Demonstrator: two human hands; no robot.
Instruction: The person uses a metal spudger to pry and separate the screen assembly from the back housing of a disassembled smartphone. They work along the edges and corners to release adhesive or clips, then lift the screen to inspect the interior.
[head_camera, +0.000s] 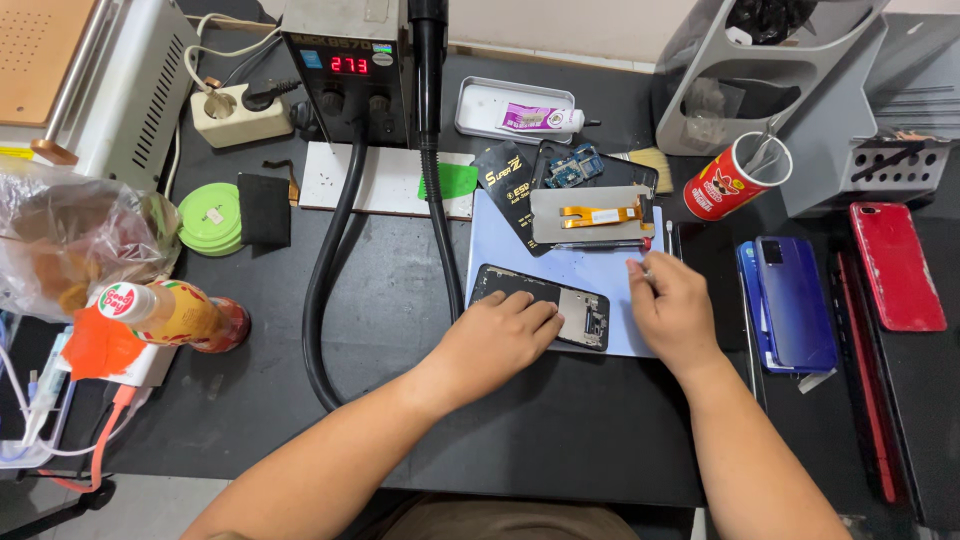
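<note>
Opened phone (545, 300) held flat on a pale blue work mat (590, 270) at bench centre.

The left hand (497, 335) lies palm-down on the phone, fingers pressing its middle and pinning it against the mat; the phone's open right end shows internal parts. The right hand (672, 310) rests just beside the phone's right end, fingers pinched around a thin tool (645, 268) whose tip is too small to identify. Above the phone on the mat lies a display panel (592, 217) face-down with an orange flex cable (600, 213). A small blue circuit board (573, 165) sits just beyond it. To the right lie a blue phone (795, 300) and a red phone (897, 265). A hot-air station (347, 65) stands at the rear, its black hose (325, 280) looping left of the mat.
</note>
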